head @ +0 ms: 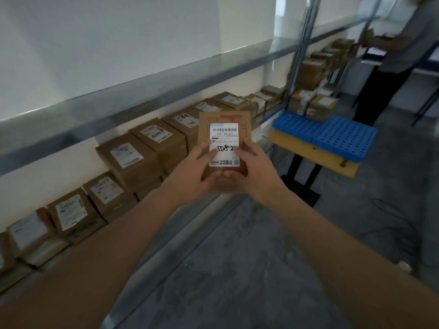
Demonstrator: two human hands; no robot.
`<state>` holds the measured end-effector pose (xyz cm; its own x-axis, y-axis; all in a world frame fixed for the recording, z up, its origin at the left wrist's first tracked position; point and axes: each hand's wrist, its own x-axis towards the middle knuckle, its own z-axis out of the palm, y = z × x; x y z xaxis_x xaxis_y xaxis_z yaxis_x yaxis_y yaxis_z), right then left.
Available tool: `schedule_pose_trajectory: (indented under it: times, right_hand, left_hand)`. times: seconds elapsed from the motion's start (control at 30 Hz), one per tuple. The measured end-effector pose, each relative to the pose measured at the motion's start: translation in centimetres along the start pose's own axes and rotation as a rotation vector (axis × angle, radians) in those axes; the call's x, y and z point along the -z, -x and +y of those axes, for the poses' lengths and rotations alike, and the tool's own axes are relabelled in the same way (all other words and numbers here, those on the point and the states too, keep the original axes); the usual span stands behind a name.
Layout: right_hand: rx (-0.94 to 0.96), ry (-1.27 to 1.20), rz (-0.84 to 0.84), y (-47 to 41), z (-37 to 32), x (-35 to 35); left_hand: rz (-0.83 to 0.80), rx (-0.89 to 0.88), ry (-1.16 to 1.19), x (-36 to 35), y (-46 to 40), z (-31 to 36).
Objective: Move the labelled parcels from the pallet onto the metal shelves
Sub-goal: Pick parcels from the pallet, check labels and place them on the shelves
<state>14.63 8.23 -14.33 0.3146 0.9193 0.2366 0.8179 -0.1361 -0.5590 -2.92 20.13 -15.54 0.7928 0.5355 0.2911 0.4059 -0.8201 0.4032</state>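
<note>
Shelved parcels (133, 157) — labels blurred; far person (401, 55) cut off.

Both forearms are bare up to the frame's edge, with no sleeve in view; the left hand (192, 172) and right hand (255, 173) seem ungloved and ringless.

Pale wall (107, 43), grey concrete floor (237, 269), dim even light.

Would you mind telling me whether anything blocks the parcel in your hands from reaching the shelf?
Nothing visible does: both hands hold the parcel just before the shelf, though boxes already fill that row.
</note>
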Motion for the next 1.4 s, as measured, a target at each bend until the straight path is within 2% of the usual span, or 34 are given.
schedule_pose_trajectory:
  times: [0.5, 0.73, 1.4]
  right_hand:
    - [-0.181, 0.025, 0.085, -4.9, 18.4, 9.8]
    - [-0.273, 0.033, 0.117, -8.3, 25.1, 12.6]
    - [-0.606, 0.096, 0.305, -26.2, 39.3, 14.5]
  left_hand:
    - [-0.048, -0.132, 0.104, -11.7, -19.0, 8.4]
    - [-0.129, -0.165, 0.138, -15.8, -27.6, 9.9]
    - [-0.327, -0.422, 0.203, -25.0, -55.6, 5.0]
